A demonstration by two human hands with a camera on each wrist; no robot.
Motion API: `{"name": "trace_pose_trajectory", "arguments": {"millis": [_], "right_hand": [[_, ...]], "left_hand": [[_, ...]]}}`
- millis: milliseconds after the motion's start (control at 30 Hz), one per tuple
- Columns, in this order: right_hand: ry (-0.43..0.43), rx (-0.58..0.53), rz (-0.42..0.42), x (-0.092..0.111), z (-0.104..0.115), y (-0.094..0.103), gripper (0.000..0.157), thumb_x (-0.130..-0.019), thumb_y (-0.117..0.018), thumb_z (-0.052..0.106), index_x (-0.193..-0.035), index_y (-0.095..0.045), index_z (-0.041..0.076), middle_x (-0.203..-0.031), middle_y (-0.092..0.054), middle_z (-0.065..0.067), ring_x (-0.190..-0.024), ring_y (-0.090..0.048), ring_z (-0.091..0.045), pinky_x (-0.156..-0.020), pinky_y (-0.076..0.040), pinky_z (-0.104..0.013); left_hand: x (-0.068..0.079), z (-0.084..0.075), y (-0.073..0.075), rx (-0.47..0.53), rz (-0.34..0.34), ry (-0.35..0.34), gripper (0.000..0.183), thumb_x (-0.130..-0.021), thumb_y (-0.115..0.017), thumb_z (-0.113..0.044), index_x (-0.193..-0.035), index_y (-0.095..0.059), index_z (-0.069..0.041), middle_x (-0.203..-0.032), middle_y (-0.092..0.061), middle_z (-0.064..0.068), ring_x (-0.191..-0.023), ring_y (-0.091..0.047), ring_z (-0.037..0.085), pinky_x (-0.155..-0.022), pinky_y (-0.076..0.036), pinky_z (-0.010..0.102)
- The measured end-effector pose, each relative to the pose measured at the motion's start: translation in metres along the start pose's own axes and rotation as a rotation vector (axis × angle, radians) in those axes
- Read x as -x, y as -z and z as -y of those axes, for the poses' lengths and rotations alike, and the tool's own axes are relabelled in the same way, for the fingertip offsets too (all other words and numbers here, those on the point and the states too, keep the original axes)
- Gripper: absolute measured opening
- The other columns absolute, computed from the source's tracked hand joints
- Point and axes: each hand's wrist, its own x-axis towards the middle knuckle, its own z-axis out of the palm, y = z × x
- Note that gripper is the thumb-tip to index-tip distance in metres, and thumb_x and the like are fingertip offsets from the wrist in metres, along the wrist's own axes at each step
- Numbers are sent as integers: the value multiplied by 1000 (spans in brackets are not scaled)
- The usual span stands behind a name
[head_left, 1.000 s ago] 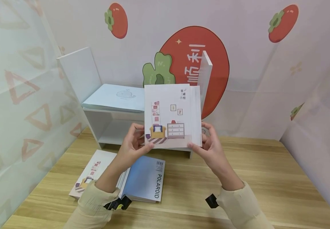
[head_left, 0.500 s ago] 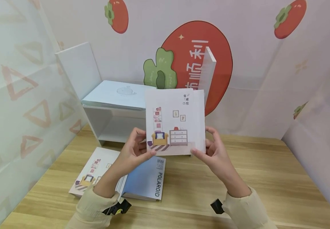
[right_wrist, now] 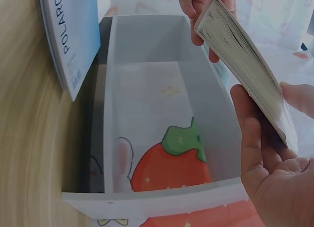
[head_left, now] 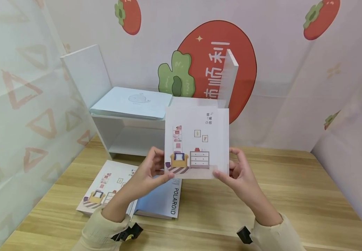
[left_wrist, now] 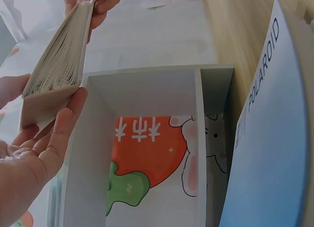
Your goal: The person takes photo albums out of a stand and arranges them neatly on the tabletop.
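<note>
The head camera looks forward and down; closer wrist views share shelf (left_wrist: 88,158) and book (left_wrist: 60,52).

The held book (head_left: 197,143) is white with a yellow armchair print (head_left: 179,163), the POLAROID book (head_left: 160,199) blue, the folder (head_left: 132,103) pale blue, the counter (head_left: 218,216) wood-grained tan.

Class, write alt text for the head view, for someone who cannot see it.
A person's left hand and right hand hold up a white book with a drawn armchair, before a white shelf. A pale blue book lies on the shelf; another white book and a Polaroid book lie on the wooden table.
</note>
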Motion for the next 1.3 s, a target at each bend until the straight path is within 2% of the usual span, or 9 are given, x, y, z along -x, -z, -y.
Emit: {"name": "trace_pose_trajectory", "arguments": {"millis": [400, 867, 1300], "right_hand": [[-39, 1, 33, 14, -6, 4, 57, -91, -65, -6, -131, -26, -2, -101, -74, 14, -87, -72, -8, -75, -57, -20], [-29, -24, 61, 26, -17, 8, 59, -91, -64, -8, -135, -25, -3, -106, -74, 12, -90, -72, -10, -75, -59, -23], [-68, -15, 83, 36, -23, 9, 64, -90, -65, -7, -138, -22, -7, -107, -74, 12, -91, -73, -11, -75, -59, -23]], "left_hand": [[4, 3, -7, -7, 49, 47, 45, -92, -69, -7, -122, -36, -2, -124, -61, 19, -107, -64, 15, -87, -56, 28], [9, 12, -16, 21, 107, 92, 46, -94, -69, -14, -124, -35, -3, -124, -58, 18, -112, -61, 27, -92, -54, 29], [12, 14, -22, 7, 142, 142, 47, -93, -70, -16, -121, -34, -2, -117, -55, 16, -108, -60, 24, -92, -54, 27]]}}
